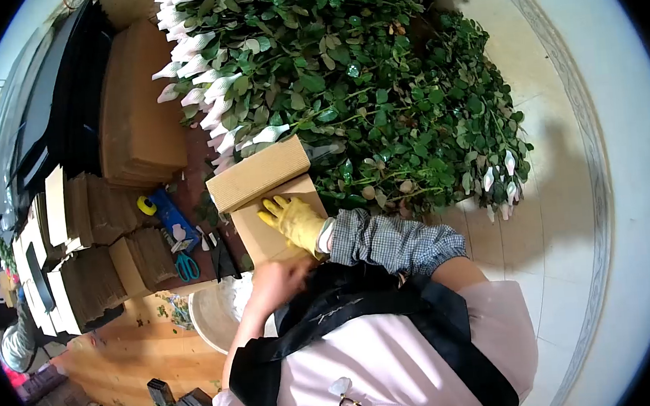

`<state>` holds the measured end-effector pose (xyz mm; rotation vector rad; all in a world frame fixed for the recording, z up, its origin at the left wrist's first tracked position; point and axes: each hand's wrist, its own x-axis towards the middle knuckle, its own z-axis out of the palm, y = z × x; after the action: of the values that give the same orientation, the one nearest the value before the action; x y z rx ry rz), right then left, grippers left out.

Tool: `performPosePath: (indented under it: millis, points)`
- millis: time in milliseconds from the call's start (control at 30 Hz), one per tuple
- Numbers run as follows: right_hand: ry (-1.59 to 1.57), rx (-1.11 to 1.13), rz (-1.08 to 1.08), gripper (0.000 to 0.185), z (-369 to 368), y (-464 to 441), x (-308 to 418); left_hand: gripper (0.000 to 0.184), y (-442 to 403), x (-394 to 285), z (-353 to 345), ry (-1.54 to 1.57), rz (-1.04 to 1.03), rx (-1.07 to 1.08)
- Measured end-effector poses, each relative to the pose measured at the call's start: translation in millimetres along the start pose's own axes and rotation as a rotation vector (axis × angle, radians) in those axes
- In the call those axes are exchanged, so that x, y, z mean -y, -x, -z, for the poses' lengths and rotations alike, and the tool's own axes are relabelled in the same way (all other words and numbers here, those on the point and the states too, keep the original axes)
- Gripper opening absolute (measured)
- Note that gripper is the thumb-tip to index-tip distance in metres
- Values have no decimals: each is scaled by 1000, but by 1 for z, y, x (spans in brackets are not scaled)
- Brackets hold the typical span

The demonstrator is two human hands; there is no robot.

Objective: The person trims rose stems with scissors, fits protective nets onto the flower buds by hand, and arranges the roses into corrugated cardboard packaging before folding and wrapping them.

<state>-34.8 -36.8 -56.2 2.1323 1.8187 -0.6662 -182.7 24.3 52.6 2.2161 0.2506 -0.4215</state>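
A folded piece of brown cardboard [262, 176] lies at the table's near edge, its corrugated flap raised across the far end. My right hand [294, 219], in a yellow glove, rests on the flat part with its fingers spread. Bare and curled, my left hand [281, 281] is at the cardboard's near edge, close to my body; its fingertips are hidden. Beyond the cardboard spreads a big pile of leafy flower stems [377, 84], with white-netted flower heads [213, 90] along the left side.
To the left are teal-handled scissors [186, 266], a black tool [222, 257], a blue tool [173, 219] and stacked cardboard pieces [91, 286]. Tall cardboard sheets [138, 103] stand behind them. A white bucket [206, 319] is below my left arm. A person's sleeve [17, 343] shows far left.
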Motion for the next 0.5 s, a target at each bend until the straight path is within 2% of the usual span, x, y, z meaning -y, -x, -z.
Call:
performPosePath:
  millis: [33, 67, 100, 133, 200, 300, 333, 367, 433, 500]
  points:
    - [-22, -20, -2, 71, -2, -2, 0, 28, -2, 2, 7, -225, 25, -195]
    - [-44, -39, -3, 70, -5, -4, -1, 24, -11, 9, 11, -326, 54, -304]
    - [-45, -63, -1, 81, -1, -1, 0, 20, -21, 21, 9, -427, 79, -410]
    - [-45, -85, 0, 93, -1, 1, -1, 21, -28, 32, 3, -421, 45, -460]
    - [-19, -78, -14, 92, 2, 0, 0, 21, -39, 41, -10, -489, 78, -401]
    - [-267, -148, 81, 65, 18, 21, -15, 21, -44, 50, -21, -544, 146, -311]
    - [-490, -186, 162, 57, 34, 36, -27, 20, -43, 48, -23, -564, 174, -323]
    - [-901, -131, 269, 48, 57, 50, -47, 20, -43, 46, -24, -582, 203, -341]
    - [-1443, -288, 507, 37, 87, 74, -84, 20, -41, 50, -26, -528, 214, -354]
    - [-1245, -728, 315, 31, 107, 81, -136, 20, -39, 43, -22, -495, 201, -378]
